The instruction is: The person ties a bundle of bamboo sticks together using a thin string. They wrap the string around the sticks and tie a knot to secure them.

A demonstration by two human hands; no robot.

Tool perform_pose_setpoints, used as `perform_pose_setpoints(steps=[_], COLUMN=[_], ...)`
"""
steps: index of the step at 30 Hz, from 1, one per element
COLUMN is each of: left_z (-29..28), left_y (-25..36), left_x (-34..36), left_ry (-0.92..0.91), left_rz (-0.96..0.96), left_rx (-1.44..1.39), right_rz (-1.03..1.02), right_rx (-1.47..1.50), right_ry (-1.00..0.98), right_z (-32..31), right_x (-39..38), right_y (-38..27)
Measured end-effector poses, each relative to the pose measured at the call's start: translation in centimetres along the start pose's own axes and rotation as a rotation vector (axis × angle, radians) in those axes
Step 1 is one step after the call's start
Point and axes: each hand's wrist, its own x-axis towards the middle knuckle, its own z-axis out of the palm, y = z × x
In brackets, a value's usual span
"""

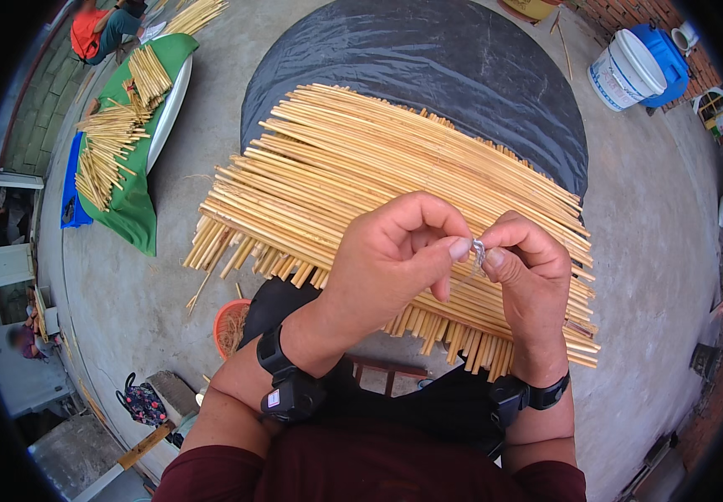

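Observation:
In front of me lies a broad layer of long, straw-coloured stalks (361,155), set side by side over more stalks running crosswise. Above the stalks, my left hand (395,259) and my right hand (533,280) meet, fingertips almost touching. Between them is a small, silvery, crumpled strand (479,253); what exactly it is I cannot make out. My right thumb and index finger pinch it. The left thumb and index finger are pressed together at its left end. Each wrist wears a black strap with a dark device.
Under the stalks spreads a round black sheet (428,50). To the left, a green cloth (142,222) bears bundles of shorter stalks. A red basket (229,326) stands near my left knee. White bucket (628,71) and blue container (663,63) stand far right. Another person (98,33) sits far left.

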Motion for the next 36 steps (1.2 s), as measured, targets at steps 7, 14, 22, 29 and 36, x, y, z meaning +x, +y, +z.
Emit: perform_pose_setpoints(steps=[7, 14, 22, 29, 36], left_z=[0.2, 0.2, 0.3, 0.7, 0.8], left_y=[0.1, -0.2, -0.6, -0.9, -1.2], left_x=[0.0, 0.0, 0.1, -0.1, -0.1], left_ry=[0.013, 0.039, 0.055, 0.071, 0.049], left_rz=[-0.031, -0.048, -0.063, -0.031, -0.011], left_rx=[-0.021, -0.075, -0.18, -0.177, -0.223], right_rz=[-0.007, -0.129, -0.481, -0.576, -0.447], right_rx=[-0.022, -0.292, -0.782, -0.831, -0.651], right_ry=[0.009, 0.048, 0.091, 0.105, 0.087], right_z=[0.2, 0.5, 1.0, 1.3, 1.3], right_x=[0.0, 0.1, 0.0, 0.2, 0.1], right_y=[-0.2, -0.5, -0.6, -0.2, -0.3])
